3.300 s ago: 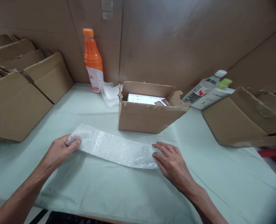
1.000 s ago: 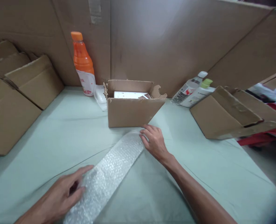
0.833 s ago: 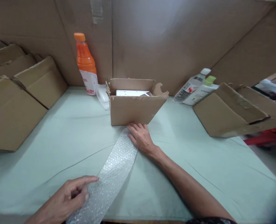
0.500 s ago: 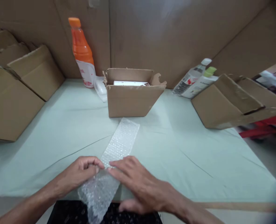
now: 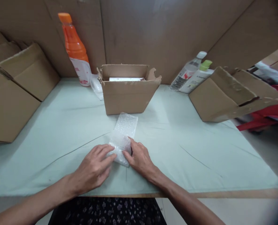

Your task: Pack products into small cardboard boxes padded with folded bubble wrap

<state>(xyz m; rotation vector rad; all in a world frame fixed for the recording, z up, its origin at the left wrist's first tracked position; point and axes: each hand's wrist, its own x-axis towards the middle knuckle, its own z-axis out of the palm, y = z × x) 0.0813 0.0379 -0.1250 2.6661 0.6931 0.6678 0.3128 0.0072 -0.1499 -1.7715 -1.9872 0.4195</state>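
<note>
A strip of clear bubble wrap [image 5: 126, 123] lies on the pale green table, its near part folded back over itself into a flat packet. My left hand [image 5: 95, 167] grips the left side of the fold, thumb and fingers on the plastic. On the opposite side, my right hand [image 5: 141, 157] holds the right edge, with its thumb on top and its fingers along the far side. Whether anything lies inside the fold cannot be made out. Just beyond the strip's far end stands an open cardboard box [image 5: 127, 98] with white contents showing.
Cardboard boxes [image 5: 12, 103] stand at the left, and another open box [image 5: 214, 100] at the right. An orange bottle [image 5: 76, 51], a clear bottle [image 5: 186, 73] and a white bottle with a green cap [image 5: 196, 79] lean by the cardboard back wall [image 5: 153, 34]. The tablecloth [image 5: 176, 168] ends near me.
The near end of the bubble wrap, which hung over the table edge, is now folded up onto the strip. Both hands have moved forward with it.
</note>
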